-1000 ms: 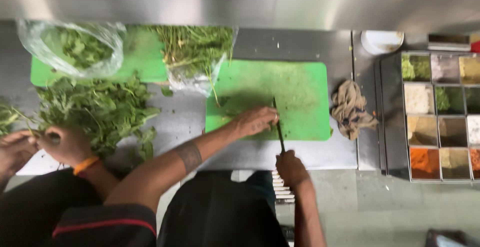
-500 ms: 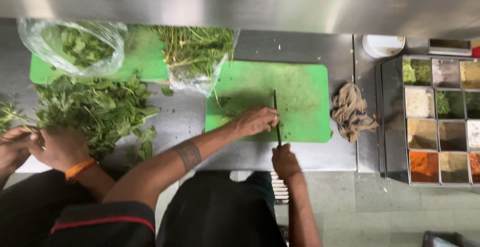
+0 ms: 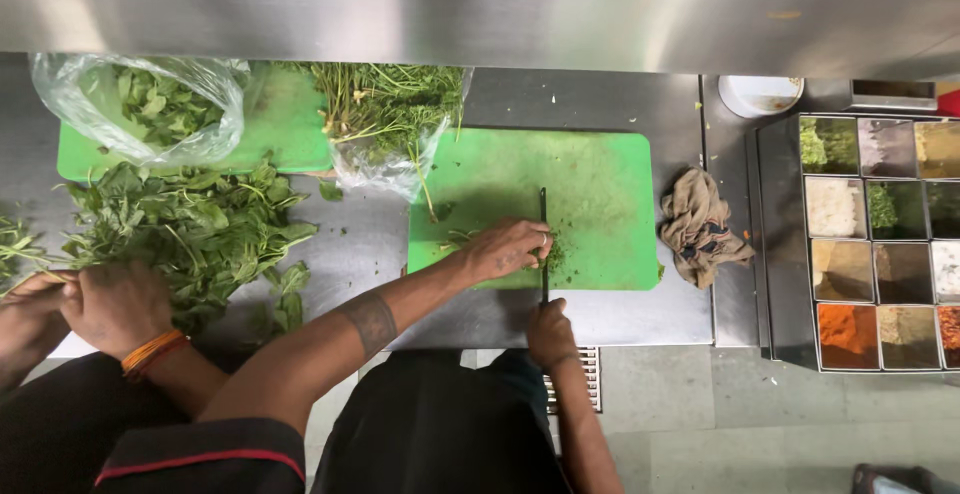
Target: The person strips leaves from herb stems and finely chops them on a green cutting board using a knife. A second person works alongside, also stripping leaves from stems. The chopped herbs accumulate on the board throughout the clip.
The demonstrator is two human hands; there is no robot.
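Head view: right hand (image 3: 548,332) closed round the knife (image 3: 543,244) handle at 6 o'clock of the green cutting board (image 3: 600,184), blade running up toward 12. Left hand (image 3: 510,247) curled, fingertips pressing a small bunch of chopped herbs (image 3: 556,254) flat on the board, just left of the blade, touching it or nearly. Herbs look light, soft, limp, likely to scatter; best held bunched under bent fingertips. Knife stiff, sharp; take by the handle only. Steel table (image 3: 590,104) carries it all. At 10 o'clock of the board a clear bag of stemmed greens (image 3: 385,114); at 3 o'clock a crumpled brown rag (image 3: 700,224); further at 3, a spice tray (image 3: 880,244). Far at 9, another person's hands (image 3: 110,304) grip leafy greens (image 3: 190,224) before a second green board (image 3: 270,134).
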